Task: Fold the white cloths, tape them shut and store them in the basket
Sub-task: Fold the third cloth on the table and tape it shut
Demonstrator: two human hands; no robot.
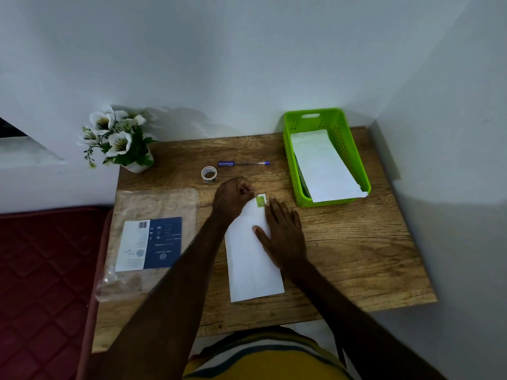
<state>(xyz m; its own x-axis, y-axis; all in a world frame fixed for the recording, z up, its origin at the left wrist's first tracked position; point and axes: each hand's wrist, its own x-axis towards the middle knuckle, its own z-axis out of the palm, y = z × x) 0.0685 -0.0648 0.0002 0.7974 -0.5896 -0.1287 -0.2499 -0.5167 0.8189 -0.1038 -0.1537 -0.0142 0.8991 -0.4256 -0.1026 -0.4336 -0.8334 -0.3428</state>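
A folded white cloth (251,259) lies lengthwise in the middle of the wooden table (356,256). My right hand (282,231) rests flat on its right side, fingers straight. My left hand (233,198) is curled at the cloth's far end, pinching a piece of tape next to a small green label (260,201). A tape roll (209,174) stands just beyond my left hand. The green basket (354,157) sits at the back right with another folded white cloth (323,165) inside it.
A blue pen (242,163) lies behind the tape roll. A clear plastic package with a blue and white label (149,242) covers the table's left side. A flower pot (123,141) stands at the back left corner. Walls close in behind and right.
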